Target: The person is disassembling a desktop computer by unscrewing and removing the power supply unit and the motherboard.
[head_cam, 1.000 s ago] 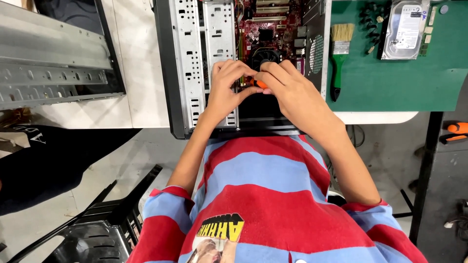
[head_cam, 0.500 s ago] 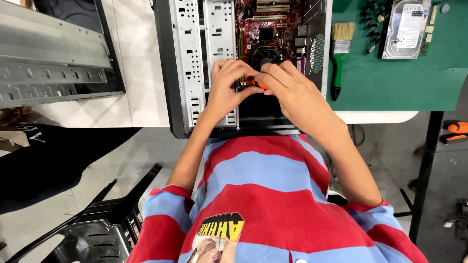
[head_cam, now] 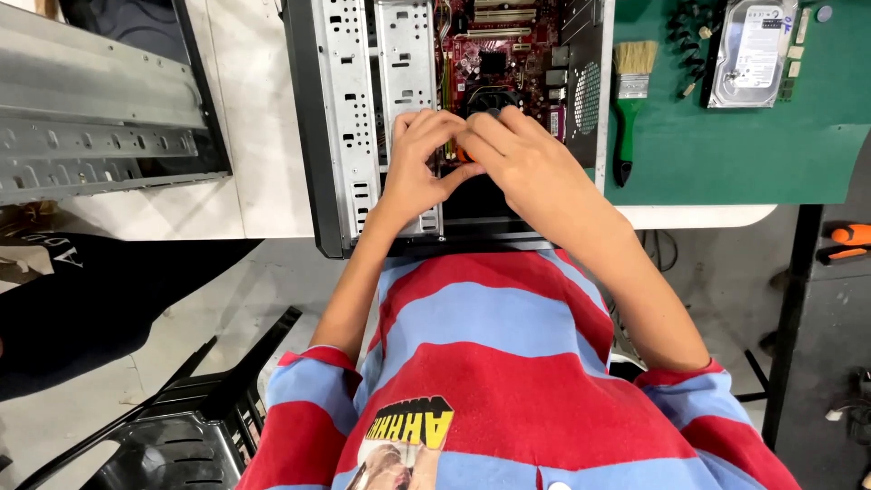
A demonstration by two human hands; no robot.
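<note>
An open computer case (head_cam: pixel 345 127) lies on the white table, its red motherboard (head_cam: pixel 508 54) exposed at the top. My left hand (head_cam: pixel 419 163) and my right hand (head_cam: pixel 522 159) meet over the middle of the case, just below the black cooler fan (head_cam: pixel 490 95). Both are curled around a small orange object (head_cam: pixel 463 154), of which only a sliver shows between the fingers. What it is cannot be made out. My red and blue striped shirt fills the lower frame.
A green mat (head_cam: pixel 726 136) on the right holds a green-handled brush (head_cam: pixel 628 100), a hard drive (head_cam: pixel 751 50) and several small screws. A grey case panel (head_cam: pixel 91 118) lies at the left. A black chair (head_cam: pixel 181 426) stands below, and orange-handled tools (head_cam: pixel 848 240) at the far right.
</note>
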